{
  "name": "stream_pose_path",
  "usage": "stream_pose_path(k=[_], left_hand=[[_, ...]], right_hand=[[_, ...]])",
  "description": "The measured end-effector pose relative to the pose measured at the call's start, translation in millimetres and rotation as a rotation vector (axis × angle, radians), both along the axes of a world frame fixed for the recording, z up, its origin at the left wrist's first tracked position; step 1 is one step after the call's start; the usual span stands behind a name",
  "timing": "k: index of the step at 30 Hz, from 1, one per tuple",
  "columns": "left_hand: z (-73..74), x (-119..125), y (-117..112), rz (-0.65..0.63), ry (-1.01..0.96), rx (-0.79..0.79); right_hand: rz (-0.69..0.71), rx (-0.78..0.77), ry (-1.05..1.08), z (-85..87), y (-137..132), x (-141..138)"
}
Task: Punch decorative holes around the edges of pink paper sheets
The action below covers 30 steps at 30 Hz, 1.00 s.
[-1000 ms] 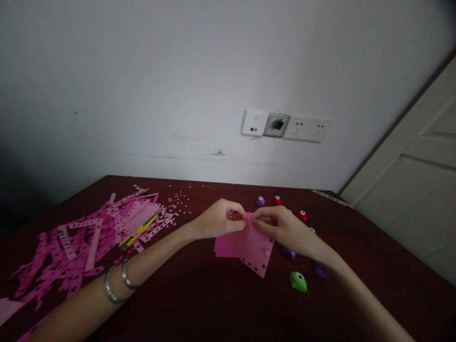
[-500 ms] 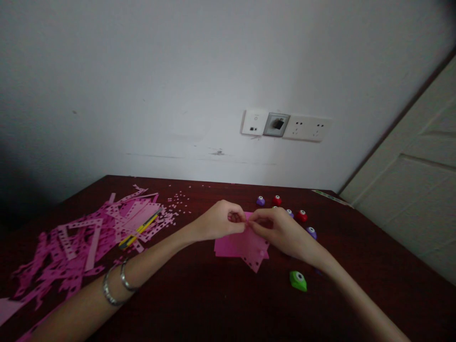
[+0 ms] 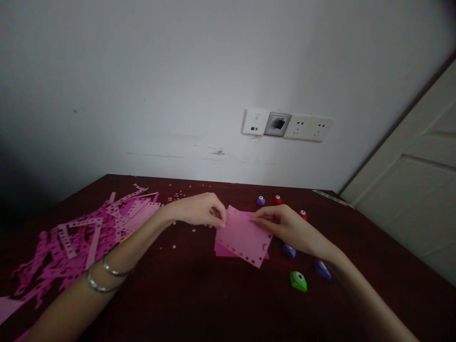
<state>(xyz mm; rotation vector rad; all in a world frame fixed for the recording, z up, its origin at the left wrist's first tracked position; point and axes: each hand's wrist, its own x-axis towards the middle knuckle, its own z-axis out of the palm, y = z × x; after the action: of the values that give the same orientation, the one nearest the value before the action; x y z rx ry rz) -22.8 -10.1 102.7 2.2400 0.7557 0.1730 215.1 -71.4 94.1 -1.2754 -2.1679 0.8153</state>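
A light pink sheet of paper [image 3: 244,235], with small punched shapes along its lower and right edges, is held tilted between my two hands. My left hand [image 3: 204,210] pinches its upper left edge, and my right hand [image 3: 281,224] pinches the upper right edge between thumb and fingers. Beneath it lies darker pink paper [image 3: 224,251] on the dark red-brown table, mostly covered. Close to my right hand are a green craft punch [image 3: 298,281] and purple craft punches [image 3: 289,251]; my right forearm passes beside another purple one [image 3: 322,269].
A heap of pink punched strips [image 3: 80,237] covers the table's left side, with tiny paper bits [image 3: 174,195] scattered behind my left wrist. Red punches [image 3: 277,200] stand farther back. Wall sockets [image 3: 308,128] sit above the table [image 3: 199,304], and a ruler-like strip [image 3: 333,197] lies at the back right.
My hands have moved apart, the left one leftward. The light pink sheet, earlier pinched at one spot by both hands, is now spread out between them. A few paper bits show below my left hand.
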Motion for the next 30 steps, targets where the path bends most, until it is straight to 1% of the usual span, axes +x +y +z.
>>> stream_pose_path(k=[1,2,4,5,7,8,10,11,12,13,14,15,16,17,18,19,21,23,26,30], left_hand=[[-0.7,-11.4,7.8,0.051,0.136,0.054],[-3.9,-22.3,16.4,0.133,0.271,0.125],[-16.4,-40.6,33.8,0.353,0.552,0.302],[-24.2,-46.9,41.8,0.463,0.671,0.364],[-38.0,-53.5,54.0,0.517,0.725,0.386],[-42.4,-53.9,57.6,0.538,0.753,0.381],[-44.4,-49.7,59.1,0.558,0.752,0.408],[-42.1,-45.2,57.0,0.556,0.698,0.449],[-38.4,-39.2,53.0,0.536,0.592,0.494],[-33.8,-31.9,47.6,0.494,0.436,0.527],[-29.2,-23.5,41.0,0.421,0.235,0.513],[-25.4,-14.4,33.7,0.349,0.037,0.441],[-22.8,-5.0,26.2,0.267,-0.113,0.305],[-21.6,4.0,18.9,0.185,-0.219,0.166],[-21.8,12.2,12.3,0.113,-0.286,0.051],[-23.2,19.1,6.8,0.060,-0.325,-0.031],[-27.3,28.2,-0.1,0.004,-0.347,-0.104],[-29.9,31.0,-1.5,0.009,-0.350,-0.104],[-27.6,26.9,3.4,0.103,-0.416,-0.088],[-20.8,18.2,12.3,0.297,-0.541,-0.103]], right_hand=[[0.000,-0.012,-0.002,0.7,1.3,2.9],[-0.002,-0.017,-0.005,1.3,2.2,5.3],[-0.013,-0.013,-0.005,2.3,3.3,8.3],[-0.018,-0.007,-0.003,2.7,3.6,9.0],[-0.018,0.007,0.005,3.0,3.9,9.3],[-0.013,0.014,0.010,2.8,4.0,9.2],[-0.004,0.027,0.024,2.2,4.4,8.6],[-0.001,0.030,0.031,1.8,4.5,8.1],[0.002,0.032,0.039,1.4,4.3,7.4],[0.005,0.037,0.045,1.1,4.0,6.5],[0.007,0.043,0.049,0.9,3.4,5.5],[0.009,0.050,0.050,0.8,2.6,4.2],[0.012,0.056,0.053,0.8,1.6,2.8],[0.018,0.061,0.060,0.9,0.5,1.3],[0.029,0.061,0.071,1.0,-0.5,-0.2],[0.042,0.058,0.083,1.1,-1.4,-1.5],[0.056,0.048,0.103,1.7,-2.6,-3.5],[0.019,0.049,0.107,2.8,-2.9,-4.1],[-0.077,0.031,0.144,6.5,-2.0,-1.7],[-0.108,-0.152,0.321,12.3,-0.4,5.3]])
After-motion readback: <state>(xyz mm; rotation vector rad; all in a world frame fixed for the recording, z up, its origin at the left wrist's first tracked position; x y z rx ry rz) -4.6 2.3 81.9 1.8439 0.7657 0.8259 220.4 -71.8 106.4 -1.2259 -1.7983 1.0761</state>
